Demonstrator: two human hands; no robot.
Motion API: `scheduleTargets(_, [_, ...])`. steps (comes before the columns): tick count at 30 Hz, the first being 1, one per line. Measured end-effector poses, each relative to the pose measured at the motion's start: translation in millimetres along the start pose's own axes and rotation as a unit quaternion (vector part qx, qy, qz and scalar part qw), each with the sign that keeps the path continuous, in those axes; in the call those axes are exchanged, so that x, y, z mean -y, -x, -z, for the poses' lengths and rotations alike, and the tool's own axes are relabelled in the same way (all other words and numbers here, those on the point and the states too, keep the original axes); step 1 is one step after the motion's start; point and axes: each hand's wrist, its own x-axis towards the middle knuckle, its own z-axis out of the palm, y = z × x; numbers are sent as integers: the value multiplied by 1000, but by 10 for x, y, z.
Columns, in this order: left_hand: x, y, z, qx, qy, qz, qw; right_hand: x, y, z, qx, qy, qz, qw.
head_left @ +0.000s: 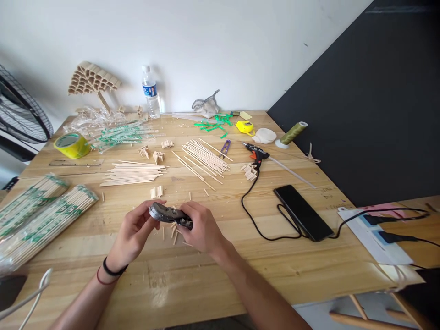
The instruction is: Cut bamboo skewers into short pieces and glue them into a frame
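Both hands meet over the near middle of the wooden table [282, 270]. My left hand [132, 233] and my right hand [201, 227] together hold a small dark grey cutting tool [169, 215], the left at its rounded end, the right at its darker end. Short cut stick pieces [173, 236] lie on the table just below the hands. A small stack of cut pieces [156, 191] sits a little beyond them. My left wrist wears a black band and a red band.
Loose bamboo sticks lie in two piles [135, 173] [204, 158]; packed bundles [41, 220] sit at left. A glue gun [256, 153] with black cord, a phone [302, 211], yellow tape roll [71, 144], water bottle [150, 91], thread spool [292, 134] and a fan [20, 114] stand around.
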Motion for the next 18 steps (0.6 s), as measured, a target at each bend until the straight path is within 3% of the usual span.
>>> scheduleTargets(12, [104, -68, 76, -63, -32, 23, 997, -18, 1, 19, -31, -27, 24, 999])
scheduleTargets(18, [76, -56, 68, -47, -62, 43, 996, -9, 3, 28, -17, -30, 19, 999])
